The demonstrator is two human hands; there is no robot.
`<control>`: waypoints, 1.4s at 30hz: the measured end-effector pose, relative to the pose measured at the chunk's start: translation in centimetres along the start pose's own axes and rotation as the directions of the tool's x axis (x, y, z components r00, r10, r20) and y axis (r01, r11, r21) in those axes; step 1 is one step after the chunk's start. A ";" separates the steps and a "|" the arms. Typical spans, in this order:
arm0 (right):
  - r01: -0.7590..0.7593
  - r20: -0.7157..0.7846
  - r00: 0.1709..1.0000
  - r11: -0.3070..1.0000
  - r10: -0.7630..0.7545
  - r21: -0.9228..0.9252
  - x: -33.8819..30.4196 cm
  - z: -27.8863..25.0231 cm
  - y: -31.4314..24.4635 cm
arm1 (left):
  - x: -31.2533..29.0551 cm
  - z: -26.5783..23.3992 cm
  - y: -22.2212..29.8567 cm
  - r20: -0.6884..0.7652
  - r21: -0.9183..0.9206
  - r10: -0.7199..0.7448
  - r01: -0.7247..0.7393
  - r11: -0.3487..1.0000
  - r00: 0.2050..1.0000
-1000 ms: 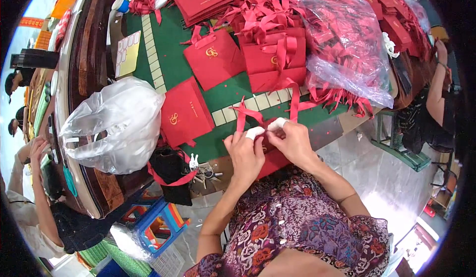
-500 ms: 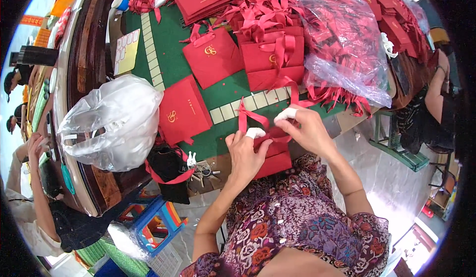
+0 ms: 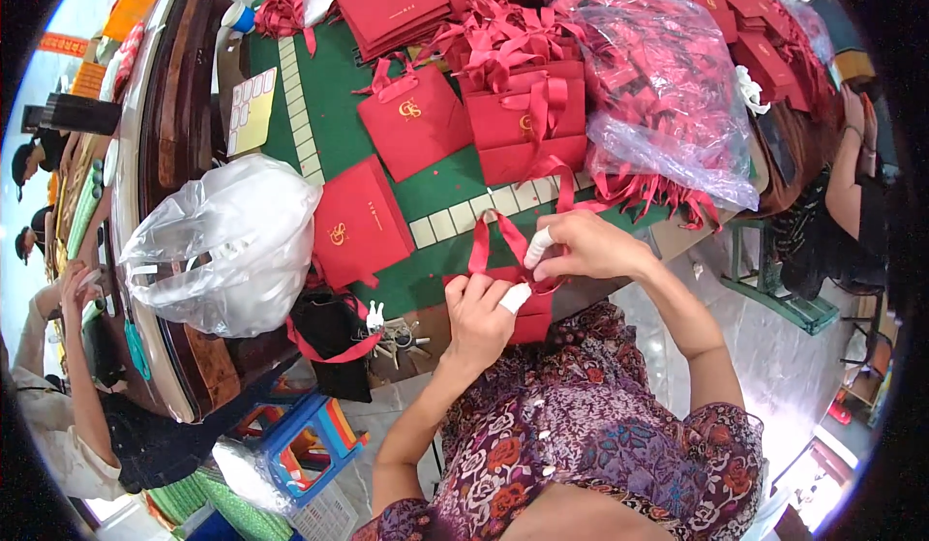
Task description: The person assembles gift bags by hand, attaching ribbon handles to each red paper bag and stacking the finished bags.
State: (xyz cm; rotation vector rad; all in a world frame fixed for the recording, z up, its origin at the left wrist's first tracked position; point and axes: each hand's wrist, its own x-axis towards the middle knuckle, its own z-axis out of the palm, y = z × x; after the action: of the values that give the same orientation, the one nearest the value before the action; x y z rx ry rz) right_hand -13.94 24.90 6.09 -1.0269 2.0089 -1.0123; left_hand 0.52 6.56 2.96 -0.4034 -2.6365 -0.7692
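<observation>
At the table's near edge, close to my body, is a small red paper gift bag (image 3: pixel 530 328). A red ribbon (image 3: pixel 481 241) rises from its top in a loop. My left hand (image 3: pixel 481 316) is closed at the bag's upper left, its fingers curled over the ribbon and rim. Just to the right, my right hand (image 3: pixel 592 248) pinches the ribbon by the bag's top, fingertips bent down. White wraps cover a finger on each hand. The exact spot under the fingertips is partly hidden.
Finished-looking red bags (image 3: pixel 414 120) stand on the green tabletop (image 3: pixel 440 181), with ribbons heaped behind. A clear plastic sack (image 3: pixel 668 86) of red ribbons lies right. At left sit a white plastic bag (image 3: pixel 232 241) and a black pouch (image 3: pixel 329 326). Co-workers' arms show at both sides.
My hands have come closer to the bag's top. The ribbon, earlier loose with a free end, now stands as a loop. The view has shifted slightly.
</observation>
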 end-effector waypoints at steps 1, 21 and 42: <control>-0.058 0.058 0.997 0.996 0.054 0.074 0.1 -0.2 -0.2 | 0.1 -0.1 0.0 0.001 0.000 0.003 -0.003 1.000 1.000; 0.029 -0.465 0.881 0.970 0.089 0.240 1.2 2.7 3.4 | 0.3 0.0 -0.1 0.081 -0.083 -0.193 0.199 0.976 0.978; -0.203 -0.460 0.861 0.976 0.217 0.082 -1.5 3.4 -2.3 | -3.6 -1.9 -3.1 0.026 0.008 -0.500 0.500 0.866 0.866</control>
State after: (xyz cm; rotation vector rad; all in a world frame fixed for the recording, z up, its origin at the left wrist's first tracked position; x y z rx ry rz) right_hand -9.66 24.09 6.70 -0.5561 2.4184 -1.2519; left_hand 3.12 2.37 1.56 0.2969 -2.7952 -0.9142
